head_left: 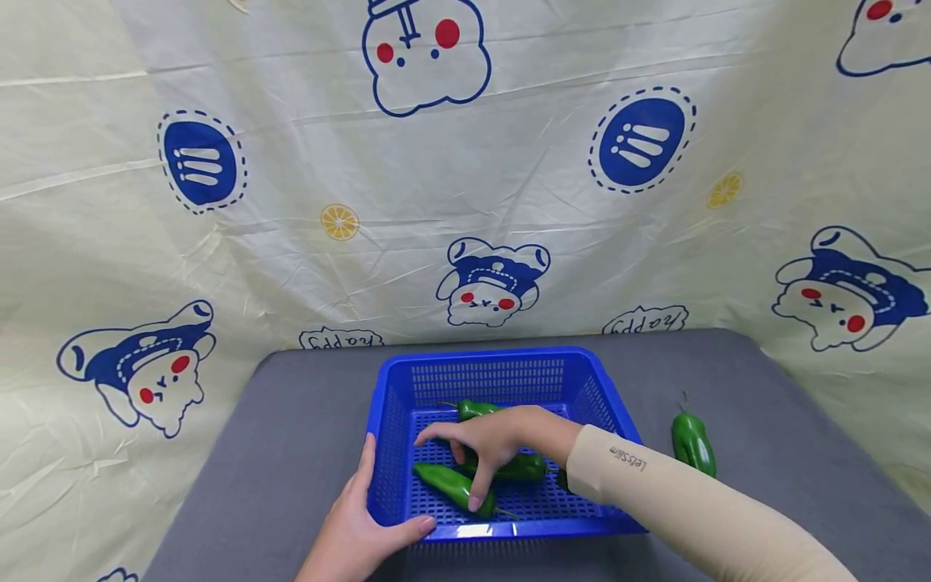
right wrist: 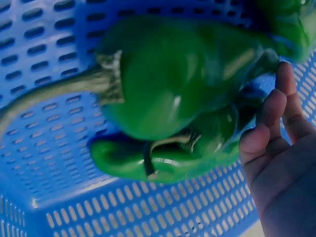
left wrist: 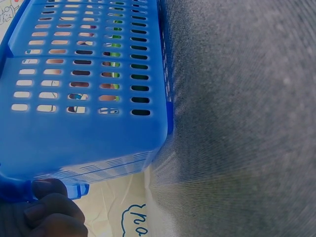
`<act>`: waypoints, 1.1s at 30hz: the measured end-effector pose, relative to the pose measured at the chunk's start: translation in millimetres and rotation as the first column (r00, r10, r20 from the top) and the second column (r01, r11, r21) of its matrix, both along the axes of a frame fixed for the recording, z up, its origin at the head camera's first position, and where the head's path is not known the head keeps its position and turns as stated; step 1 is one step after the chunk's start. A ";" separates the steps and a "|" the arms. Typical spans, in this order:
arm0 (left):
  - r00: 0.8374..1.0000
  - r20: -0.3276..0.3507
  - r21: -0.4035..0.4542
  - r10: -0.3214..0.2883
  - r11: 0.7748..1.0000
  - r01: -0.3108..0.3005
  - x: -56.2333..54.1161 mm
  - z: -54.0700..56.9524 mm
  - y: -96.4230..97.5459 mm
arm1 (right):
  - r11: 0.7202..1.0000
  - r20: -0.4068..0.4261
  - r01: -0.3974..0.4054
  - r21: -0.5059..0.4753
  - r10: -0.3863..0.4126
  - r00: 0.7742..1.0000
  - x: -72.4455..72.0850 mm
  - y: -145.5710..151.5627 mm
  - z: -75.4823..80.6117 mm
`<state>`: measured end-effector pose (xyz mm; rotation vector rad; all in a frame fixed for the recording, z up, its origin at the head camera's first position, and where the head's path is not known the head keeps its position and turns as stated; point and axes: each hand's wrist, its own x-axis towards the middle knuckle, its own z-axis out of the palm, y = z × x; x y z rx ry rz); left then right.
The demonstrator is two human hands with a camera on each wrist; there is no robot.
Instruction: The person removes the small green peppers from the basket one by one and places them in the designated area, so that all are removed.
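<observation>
Blue perforated plastic forms the basket, which is seated on the grey tabletop. Inside it, a green front pepper is laid obliquely near the left front corner, a middle pepper is positioned just beyond, and a rear pepper is located toward the far wall. An outer pepper is placed on the tabletop, outside the basket and to its right. The step in hand is judged to be the setting down or arranging of peppers within the basket; if loading is intended, the outer pepper would have to be collected next, for which the right hand would need to be lifted over the rim and carried rightward. The basket is gripped by the left hand at its left front corner, with the thumb laid on the front rim and the fingers set along the left side. The right hand is positioned inside the basket, over the peppers, with thumb and forefinger spread well apart and nothing visibly clamped. In the blurred right wrist view, fingertips are seen close to a pepper's narrow end, though contact cannot be confirmed.
</observation>
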<state>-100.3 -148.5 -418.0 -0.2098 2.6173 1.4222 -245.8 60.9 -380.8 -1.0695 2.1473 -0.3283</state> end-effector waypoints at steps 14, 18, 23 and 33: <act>1.000 0.021 -0.025 0.016 1.000 -0.015 -0.6 -0.2 0.5 | 0.991 -0.029 -0.079 0.107 0.083 0.996 12.3 -18.2 -3.8; 1.000 0.014 -0.020 0.012 1.000 -0.011 -0.2 -0.2 0.3 | 0.984 -0.042 -0.100 0.149 0.107 0.993 16.3 -22.0 -7.4; 1.000 0.010 -0.018 0.009 1.000 -0.009 0.0 0.0 0.3 | 0.973 -0.102 -0.115 0.200 0.137 0.985 19.4 -26.2 -12.5; 1.000 -0.004 -0.019 0.005 1.000 -0.006 0.4 -0.3 0.0 | 0.971 -0.163 -0.113 0.212 0.149 0.975 21.7 -29.1 -18.4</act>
